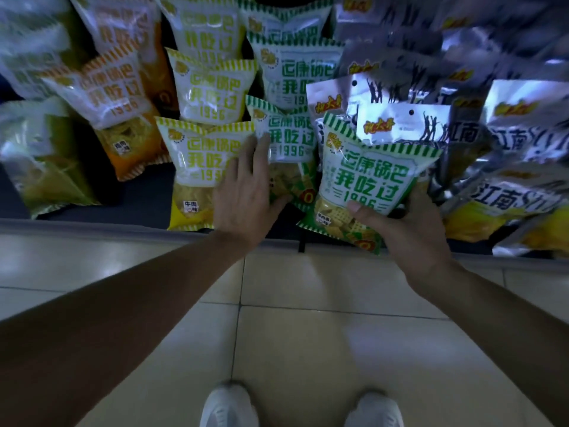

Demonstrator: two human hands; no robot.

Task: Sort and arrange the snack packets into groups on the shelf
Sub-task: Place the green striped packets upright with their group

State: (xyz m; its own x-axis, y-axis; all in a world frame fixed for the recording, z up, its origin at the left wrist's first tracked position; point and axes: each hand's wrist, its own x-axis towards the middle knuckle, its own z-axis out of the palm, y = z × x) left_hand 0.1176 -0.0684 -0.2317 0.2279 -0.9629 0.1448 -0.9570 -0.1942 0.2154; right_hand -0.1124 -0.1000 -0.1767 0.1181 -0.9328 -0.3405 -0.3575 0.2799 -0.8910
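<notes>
Green-striped snack packet [374, 177] is resting in the right hand [412, 232], thumb pinching its lower front, near the shelf [92, 224] edge, against the silver packets [523, 143]. The left hand [246, 189], fingers straight, is pressing the green column [294, 72]'s nearest packet. Orange packets [107, 94], yellow packets [212, 87], green and silver are largely grouping; this stray probably needs filing.

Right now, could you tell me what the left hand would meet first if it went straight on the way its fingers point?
Most likely the middle green packet: the left hand points up the shelf, and its fingertips overlap that packet's left edge. Depth is unclear, so contact is uncertain.
</notes>
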